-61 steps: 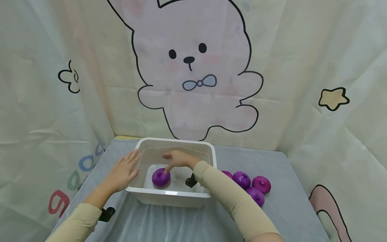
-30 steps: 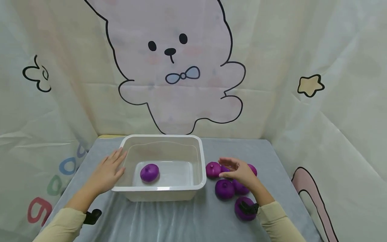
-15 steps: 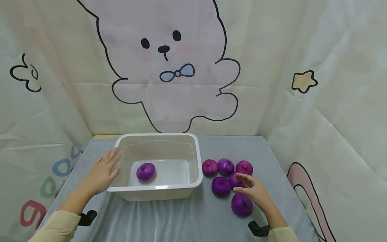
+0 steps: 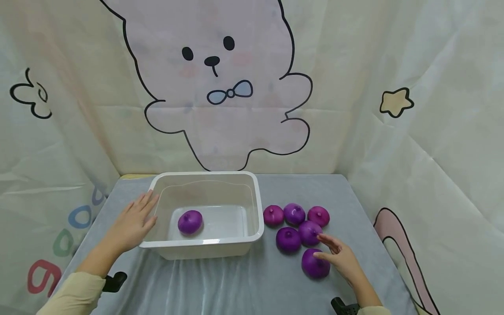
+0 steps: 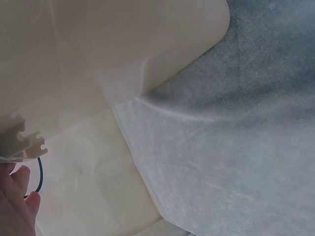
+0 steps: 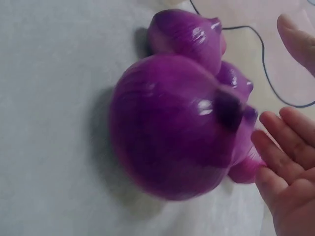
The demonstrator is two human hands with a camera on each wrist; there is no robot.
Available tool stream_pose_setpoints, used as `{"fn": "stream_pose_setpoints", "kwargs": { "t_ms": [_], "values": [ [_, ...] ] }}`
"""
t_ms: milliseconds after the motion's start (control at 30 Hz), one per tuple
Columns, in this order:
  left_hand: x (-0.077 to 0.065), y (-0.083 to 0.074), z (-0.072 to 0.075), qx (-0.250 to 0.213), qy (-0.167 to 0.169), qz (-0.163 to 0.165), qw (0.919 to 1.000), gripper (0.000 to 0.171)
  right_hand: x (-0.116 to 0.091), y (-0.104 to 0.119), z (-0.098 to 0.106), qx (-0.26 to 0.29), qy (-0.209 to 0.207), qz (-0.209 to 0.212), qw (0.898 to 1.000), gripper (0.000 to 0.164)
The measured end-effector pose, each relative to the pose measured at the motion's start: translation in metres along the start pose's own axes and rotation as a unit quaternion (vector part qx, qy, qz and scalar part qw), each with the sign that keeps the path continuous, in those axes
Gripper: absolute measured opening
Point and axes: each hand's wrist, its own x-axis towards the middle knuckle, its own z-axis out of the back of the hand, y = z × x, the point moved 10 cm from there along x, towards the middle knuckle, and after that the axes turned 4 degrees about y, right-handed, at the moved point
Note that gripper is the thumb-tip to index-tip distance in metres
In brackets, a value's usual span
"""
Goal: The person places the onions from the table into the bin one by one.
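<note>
A glossy purple onion (image 4: pixel 190 222) lies in the white plastic basin (image 4: pixel 198 253), left of its middle. My left hand (image 4: pixel 133 222) rests with straight fingers on the basin's left rim; in the left wrist view only part of that hand (image 5: pixel 15 199) shows at the edge. My right hand (image 4: pixel 341 258) hovers over the right side of the front onion (image 4: pixel 313 264), thumb and fingers spread apart. In the right wrist view this front onion (image 6: pixel 172 128) looms large, and the palm (image 6: pixel 295 182) is turned toward it with a gap between.
Behind the front onion sit several more purple onions, among them a dark one (image 4: pixel 288 240) and a pinker one (image 4: pixel 273 215) close to the basin's right side. A grey-blue cloth (image 4: pixel 236 288) covers the table. Printed curtains (image 4: pixel 346 65) hang behind and at both sides.
My right hand has left the onion in the basin, passed over the group at the right and come forward to the front onion. My left hand has stayed on the rim.
</note>
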Motion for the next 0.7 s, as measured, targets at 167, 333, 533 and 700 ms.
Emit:
{"fn": "stream_pose_setpoints", "kwargs": {
  "t_ms": [167, 333, 533, 700],
  "values": [
    [-0.001, 0.0, 0.0, -0.008, -0.003, 0.0, 1.0, 0.063, -0.002, -0.018, 0.004, -0.03, -0.006, -0.039, 0.999, 0.082],
    [-0.001, 0.001, 0.0, -0.006, -0.004, -0.001, 1.0, 0.063, -0.001, -0.032, 0.004, -0.036, -0.009, -0.049, 0.998, 0.086],
    [-0.001, 0.003, -0.002, -0.009, 0.002, 0.0, 1.0, 0.063, -0.001, -0.041, 0.001, -0.042, -0.006, -0.044, 0.998, 0.086],
    [-0.001, 0.003, -0.003, -0.008, 0.001, -0.001, 1.0, 0.063, -0.001, -0.045, -0.001, -0.038, 0.001, -0.042, 0.998, 0.085]
  ]
}}
